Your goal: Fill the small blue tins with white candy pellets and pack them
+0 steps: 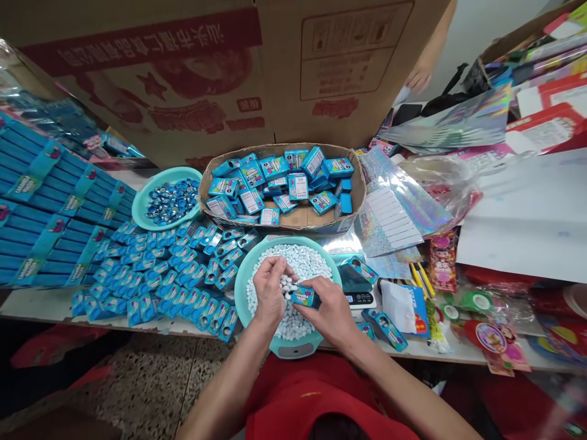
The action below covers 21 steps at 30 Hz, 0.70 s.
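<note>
A turquoise basin [241,292] full of small white candies [300,327] stands in front of me, and both hands are over it. Between the thumb and fingers of my right hand [334,310] is a small blue candy box [303,296], its end turned toward my left hand. My left hand [270,290] is closed, fingers curled around some white candies right beside that end of the box. Whether the candies touch the box I cannot tell. To the right of the basin lies a digital scale [362,298], partly hidden, with a blue box on it.
Behind the basin, a cut-down cardboard tray [284,225] holds blue boxes. Rows of blue boxes with round holes [183,272] cover the left side, below a bowl of shiny caps [172,201]. A large carton [275,73] rises behind. Another person's hand [419,76] shows at upper right.
</note>
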Each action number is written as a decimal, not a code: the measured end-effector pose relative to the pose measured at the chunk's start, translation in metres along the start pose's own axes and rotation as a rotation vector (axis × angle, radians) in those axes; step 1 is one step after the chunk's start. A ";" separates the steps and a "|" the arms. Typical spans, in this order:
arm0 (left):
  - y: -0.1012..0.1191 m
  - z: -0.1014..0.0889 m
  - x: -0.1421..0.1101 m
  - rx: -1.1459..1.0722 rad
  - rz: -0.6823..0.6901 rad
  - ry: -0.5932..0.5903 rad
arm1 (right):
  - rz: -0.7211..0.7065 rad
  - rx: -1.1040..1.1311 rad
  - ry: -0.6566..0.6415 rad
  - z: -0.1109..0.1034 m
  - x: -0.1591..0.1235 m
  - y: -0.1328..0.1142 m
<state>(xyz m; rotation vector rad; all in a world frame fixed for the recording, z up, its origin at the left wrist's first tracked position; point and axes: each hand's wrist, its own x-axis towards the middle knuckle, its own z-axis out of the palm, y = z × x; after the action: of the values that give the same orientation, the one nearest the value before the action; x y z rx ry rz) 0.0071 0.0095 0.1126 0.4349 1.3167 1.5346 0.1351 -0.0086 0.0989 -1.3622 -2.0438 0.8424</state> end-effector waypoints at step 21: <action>0.002 0.004 -0.015 0.029 0.015 -0.090 | 0.041 0.114 0.031 -0.001 -0.005 -0.002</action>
<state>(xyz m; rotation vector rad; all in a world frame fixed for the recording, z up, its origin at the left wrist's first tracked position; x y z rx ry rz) 0.0157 -0.0012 0.1205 0.5277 1.2703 1.4930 0.1368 -0.0136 0.1008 -1.3503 -1.9193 0.9355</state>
